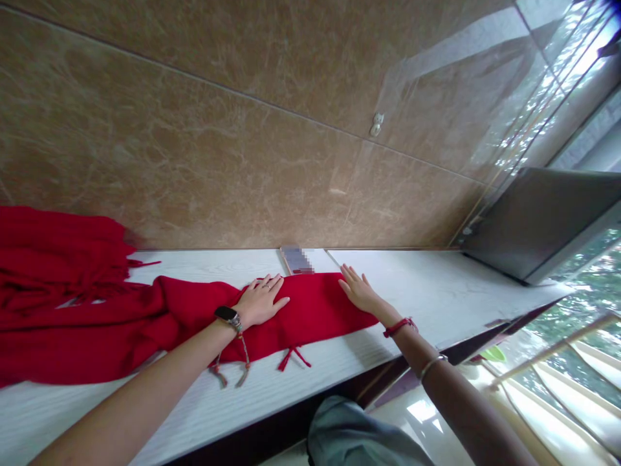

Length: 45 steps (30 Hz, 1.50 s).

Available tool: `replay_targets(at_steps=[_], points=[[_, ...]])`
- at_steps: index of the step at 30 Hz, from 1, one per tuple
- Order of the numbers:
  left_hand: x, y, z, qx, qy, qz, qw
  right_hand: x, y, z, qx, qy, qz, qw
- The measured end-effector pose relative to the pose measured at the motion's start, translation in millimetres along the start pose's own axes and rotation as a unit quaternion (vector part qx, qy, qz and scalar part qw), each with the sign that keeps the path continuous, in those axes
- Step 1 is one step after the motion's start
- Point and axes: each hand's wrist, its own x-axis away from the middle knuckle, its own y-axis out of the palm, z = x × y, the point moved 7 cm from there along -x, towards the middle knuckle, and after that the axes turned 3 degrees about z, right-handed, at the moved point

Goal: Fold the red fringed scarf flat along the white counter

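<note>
A long red cloth with tasselled ends (pixel 315 309) lies along the white counter. Its right part is flat and smooth, while the part further left is wrinkled. My left hand (pixel 261 301) rests palm down on the cloth, fingers spread, with a dark watch and a braided cord at the wrist. At the cloth's right end lies my right hand (pixel 359 291), flat and with fingers stretched out, a red band on its wrist. More bunched red fabric with fringe (pixel 63 249) is at the far left, against the wall.
A phone-like flat object (pixel 294 260), partly blurred out, lies behind the cloth by the tiled wall (pixel 218 149). On the right end of the white counter (pixel 427 291) stands a large grey box-shaped object (pixel 533 220). Stair-like railings show at the lower right.
</note>
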Motion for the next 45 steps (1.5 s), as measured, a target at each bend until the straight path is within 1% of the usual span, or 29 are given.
replay_targets(at_steps=[2, 4, 5, 6, 7, 9, 11, 12, 15, 17, 18, 20, 22, 23, 25, 26, 28, 30, 32, 33, 35, 36, 37, 38, 39, 40, 42, 45], points=[[0.1, -1.2, 0.6, -0.010, 0.003, 0.018, 1.000, 6.8, -5.3, -35.7, -0.025, -0.075, 0.025, 0.997], [1.1, -5.3, 2.8, -0.018, 0.019, 0.045, 0.999, 15.4, -2.0, -68.7, -0.042, -0.144, 0.017, 0.989], [1.8, -7.6, 5.3, -0.018, 0.036, 0.055, 0.998, 19.1, 2.1, -79.0, -0.043, -0.160, 0.005, 0.986], [2.6, -9.0, 8.6, -0.015, 0.060, 0.056, 0.997, 22.2, 6.8, -84.2, -0.040, -0.165, -0.008, 0.985], [3.6, -9.0, 12.1, -0.008, 0.086, 0.045, 0.995, 24.7, 11.4, -84.6, -0.032, -0.164, -0.020, 0.986], [5.3, -6.0, 17.3, 0.008, 0.124, 0.000, 0.992, 28.0, 17.9, -72.6, -0.010, -0.151, -0.035, 0.988], [6.1, -2.7, 18.0, 0.017, 0.130, -0.041, 0.990, 29.7, 19.7, -48.0, 0.014, -0.122, -0.037, 0.992], [5.9, -2.0, 17.3, 0.018, 0.126, -0.052, 0.990, 30.2, 19.2, -32.9, 0.024, -0.100, -0.038, 0.994], [4.6, -2.5, 16.0, 0.020, 0.121, -0.055, 0.991, 32.4, 15.9, 11.9, 0.043, -0.012, -0.062, 0.997], [3.9, -3.5, 16.0, 0.022, 0.121, -0.053, 0.991, 33.3, 9.6, 30.1, 0.048, 0.034, -0.070, 0.996], [3.7, -4.4, 16.6, 0.022, 0.122, -0.051, 0.991, 32.7, 4.2, 33.8, 0.049, 0.049, -0.062, 0.996], [4.4, -7.8, 19.7, 0.021, 0.129, -0.042, 0.990, 29.2, -8.5, 28.1, 0.039, 0.057, -0.024, 0.997], [6.4, -11.5, 24.9, 0.027, 0.143, -0.030, 0.989, 24.0, -16.8, 7.0, 0.016, 0.027, 0.008, 0.999], [7.8, -12.1, 27.7, 0.033, 0.149, -0.030, 0.988, 21.4, -17.5, -7.7, 0.003, -0.004, 0.014, 1.000], [10.4, -9.6, 31.3, 0.044, 0.150, -0.046, 0.987, 17.6, -11.8, -36.6, -0.014, -0.071, 0.009, 0.997], [11.4, -7.1, 32.2, 0.048, 0.146, -0.060, 0.986, 16.3, -6.3, -47.1, -0.017, -0.096, 0.000, 0.995], [12.9, -2.2, 32.7, 0.049, 0.138, -0.082, 0.986, 14.5, 6.8, -56.2, -0.006, -0.123, -0.022, 0.992], [13.7, -0.4, 33.5, 0.047, 0.132, -0.090, 0.986, 14.1, 18.2, -51.7, 0.025, -0.142, -0.046, 0.989], [14.2, -1.8, 35.3, 0.047, 0.128, -0.098, 0.986, 14.4, 23.9, -36.7, 0.063, -0.144, -0.069, 0.985], [14.5, -3.7, 36.1, 0.048, 0.127, -0.103, 0.985, 13.7, 23.7, -25.5, 0.077, -0.123, -0.080, 0.986], [15.3, -9.3, 35.0, 0.051, 0.122, -0.121, 0.984, 10.3, 15.0, -1.8, 0.083, -0.039, -0.079, 0.993], [15.7, -13.4, 31.9, 0.055, 0.117, -0.129, 0.983, 7.8, 7.1, 6.1, 0.076, 0.004, -0.065, 0.995], [16.1, -18.5, 26.4, 0.064, 0.109, -0.134, 0.983, 4.6, -2.3, 8.2, 0.065, 0.031, -0.042, 0.997], [16.6, -24.4, 17.9, 0.075, 0.098, -0.133, 0.983, 0.5, -12.1, 3.5, 0.049, 0.037, -0.013, 0.998], [17.5, -30.9, 6.4, 0.089, 0.081, -0.125, 0.985, -4.3, -21.0, -8.3, 0.030, 0.021, 0.014, 0.999], [19.5, -37.5, -8.2, 0.101, 0.060, -0.113, 0.987, -9.0, -28.0, -26.0, 0.008, -0.010, 0.035, 0.999], [29.1, -47.9, -43.7, 0.107, 0.006, -0.092, 0.990, -16.3, -34.2, -74.2, -0.042, -0.095, 0.048, 0.993], [59.7, -56.4, -96.7, 0.064, -0.073, -0.087, 0.991, -19.8, -28.5, -152.7, -0.088, -0.185, 0.030, 0.978]])
